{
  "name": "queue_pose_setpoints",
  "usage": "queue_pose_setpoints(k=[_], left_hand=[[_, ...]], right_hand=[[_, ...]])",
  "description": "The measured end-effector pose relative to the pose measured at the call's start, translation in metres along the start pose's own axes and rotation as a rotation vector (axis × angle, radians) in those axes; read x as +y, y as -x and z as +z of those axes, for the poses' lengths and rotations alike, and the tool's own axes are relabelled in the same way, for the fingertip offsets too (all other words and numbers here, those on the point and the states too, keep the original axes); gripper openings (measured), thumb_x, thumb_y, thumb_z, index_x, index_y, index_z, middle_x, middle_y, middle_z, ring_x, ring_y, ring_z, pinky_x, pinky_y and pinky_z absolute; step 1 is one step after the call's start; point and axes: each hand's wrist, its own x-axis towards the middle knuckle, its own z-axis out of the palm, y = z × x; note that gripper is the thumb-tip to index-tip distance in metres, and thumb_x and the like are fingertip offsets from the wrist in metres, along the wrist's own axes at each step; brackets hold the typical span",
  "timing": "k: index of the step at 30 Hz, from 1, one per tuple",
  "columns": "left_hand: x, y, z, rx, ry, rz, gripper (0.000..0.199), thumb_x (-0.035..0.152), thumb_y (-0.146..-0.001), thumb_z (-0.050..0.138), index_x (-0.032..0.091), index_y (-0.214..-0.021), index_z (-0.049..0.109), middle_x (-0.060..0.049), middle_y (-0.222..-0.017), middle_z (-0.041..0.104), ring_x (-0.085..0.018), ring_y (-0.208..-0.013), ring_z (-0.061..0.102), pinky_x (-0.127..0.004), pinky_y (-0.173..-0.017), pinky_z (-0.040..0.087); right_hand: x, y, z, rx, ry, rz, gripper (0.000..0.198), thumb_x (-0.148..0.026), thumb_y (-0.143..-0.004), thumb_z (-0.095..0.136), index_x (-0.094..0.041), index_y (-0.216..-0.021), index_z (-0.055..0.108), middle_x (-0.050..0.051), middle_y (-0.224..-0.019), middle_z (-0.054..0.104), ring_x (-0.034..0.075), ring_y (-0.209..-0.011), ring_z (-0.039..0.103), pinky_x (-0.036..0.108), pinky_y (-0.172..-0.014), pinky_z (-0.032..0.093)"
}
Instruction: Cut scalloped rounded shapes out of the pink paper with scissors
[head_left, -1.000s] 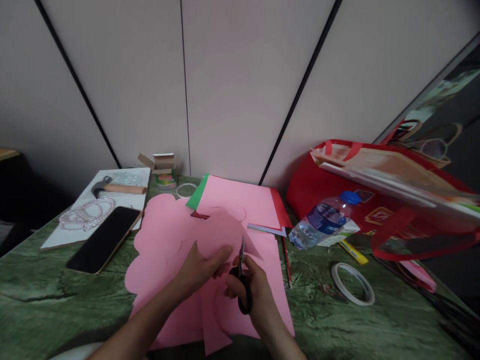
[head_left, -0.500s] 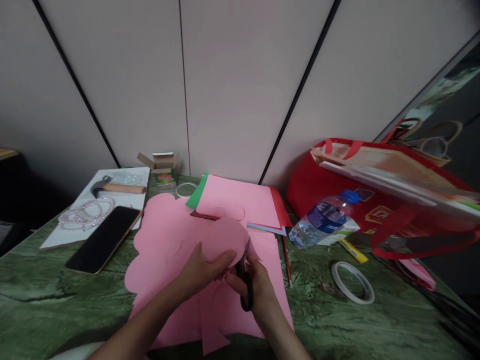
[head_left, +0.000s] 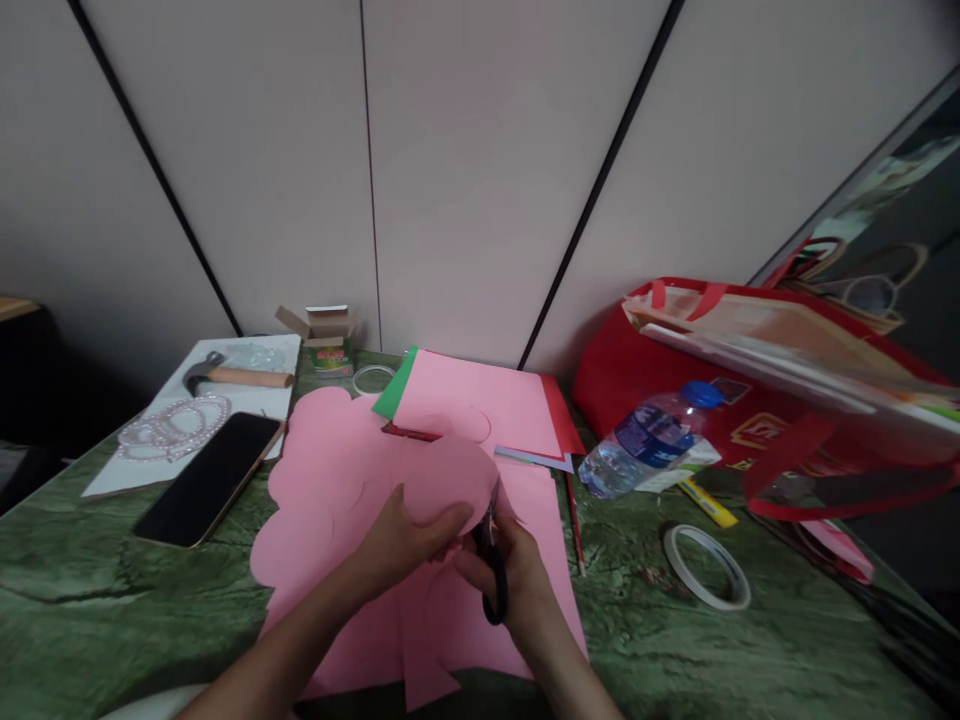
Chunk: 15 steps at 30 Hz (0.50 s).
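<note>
My left hand [head_left: 409, 540] pinches a rounded piece of pink paper [head_left: 450, 480], thumb on top and the other fingers underneath, mostly hidden. Black-handled scissors [head_left: 491, 575] are in my right hand [head_left: 525, 580], their blades at the right edge of that piece. Beneath both hands lie larger pink sheets [head_left: 322, 470], with scalloped edges on the left side. A narrow pink strip with a pointed end [head_left: 427, 680] hangs toward the front.
Behind are stacked pink, green and red sheets [head_left: 480, 395]. To the left lie a phone [head_left: 214, 475], a hammer [head_left: 247, 377], beads [head_left: 176, 425] and a small box [head_left: 330, 345]. To the right are a water bottle [head_left: 645, 440], a tape roll [head_left: 705, 567], a pencil [head_left: 575, 525] and a red bag [head_left: 622, 350].
Almost nothing differs. The scissors' handles sit very slightly lower, with both hands in about the same place.
</note>
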Motion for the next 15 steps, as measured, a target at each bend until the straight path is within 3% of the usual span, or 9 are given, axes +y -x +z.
queue_pose_setpoints(k=[8, 15], left_hand=[[0.0024, 0.0005, -0.0003, -0.01, 0.011, 0.03, 0.028, 0.034, -0.07, 0.058, 0.014, -0.05, 0.053, 0.001, -0.042, 0.051, -0.011, -0.041, 0.048, -0.023, -0.043, 0.039], [0.0006, 0.001, -0.0012, -0.027, 0.019, 0.041, 0.031, 0.035, -0.071, 0.056, 0.014, -0.049, 0.053, 0.001, -0.04, 0.05, -0.011, -0.04, 0.047, -0.022, -0.044, 0.04]], right_hand=[[0.0014, -0.0002, -0.0003, -0.013, 0.011, -0.045, 0.025, -0.023, -0.05, 0.077, -0.02, -0.067, 0.058, -0.006, -0.051, 0.045, 0.009, -0.046, 0.037, 0.021, -0.045, 0.036], [0.003, 0.0005, -0.0001, -0.114, -0.067, -0.093, 0.023, -0.026, -0.058, 0.074, -0.02, -0.074, 0.059, -0.004, -0.055, 0.055, 0.012, -0.05, 0.048, 0.024, -0.051, 0.041]])
